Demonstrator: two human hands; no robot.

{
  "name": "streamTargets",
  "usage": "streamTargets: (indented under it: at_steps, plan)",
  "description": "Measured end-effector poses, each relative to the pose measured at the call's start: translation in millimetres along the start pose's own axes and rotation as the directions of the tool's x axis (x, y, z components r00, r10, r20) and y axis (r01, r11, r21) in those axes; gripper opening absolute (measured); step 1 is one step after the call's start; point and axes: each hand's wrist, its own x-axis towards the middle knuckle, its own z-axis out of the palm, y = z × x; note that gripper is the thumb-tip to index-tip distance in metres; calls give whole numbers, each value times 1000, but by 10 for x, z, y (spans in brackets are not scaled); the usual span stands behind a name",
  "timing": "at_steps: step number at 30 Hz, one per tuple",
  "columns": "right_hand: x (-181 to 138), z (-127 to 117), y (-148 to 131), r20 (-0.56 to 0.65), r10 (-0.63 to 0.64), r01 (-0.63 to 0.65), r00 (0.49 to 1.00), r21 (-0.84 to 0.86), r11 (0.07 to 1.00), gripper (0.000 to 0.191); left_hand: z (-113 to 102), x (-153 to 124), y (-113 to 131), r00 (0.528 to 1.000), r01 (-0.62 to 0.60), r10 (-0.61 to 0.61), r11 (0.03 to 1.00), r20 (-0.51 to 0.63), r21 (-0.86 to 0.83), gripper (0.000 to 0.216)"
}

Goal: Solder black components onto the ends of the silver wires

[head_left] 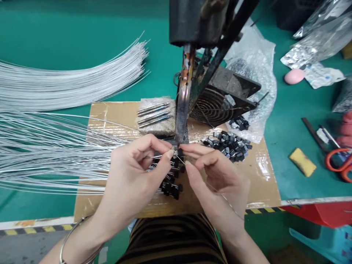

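Observation:
A mounted soldering iron (183, 113) points straight down, its dark tip just above my fingertips. My left hand (137, 172) is closed in a pinch on a thin white wire, whose end is at a small black connector (180, 152) under the tip. My right hand (217, 179) is closed on a thin silvery solder wire (180, 160); one end reaches toward the connector, and the rest trails across the palm. Its index finger is beside the connector; whether it touches is hidden. Below lie several wired black connectors (172, 189), partly covered by my left hand.
White wires (82, 86) lie in bundles at left. A pad (156, 130) with several metal tips rests on the cardboard (261, 176). Loose connectors (229, 145) are heaped right, before a fan (214, 106). Farther right are a yellow sponge (302, 162) and orange-handled scissors (337, 161).

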Motion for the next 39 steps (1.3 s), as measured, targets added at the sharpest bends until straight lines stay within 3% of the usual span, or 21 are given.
streamTargets:
  at_steps: [14, 39]
  plan:
    - [113, 24, -43, -31, 43, -41, 999, 51, 998, 20, 24, 76, 31, 998, -55, 53, 997, -35, -51, 16]
    - [130, 20, -109, -30, 61, -58, 998, 83, 995, 20, 26, 32, 109, 995, -59, 58, 998, -79, -2, 15]
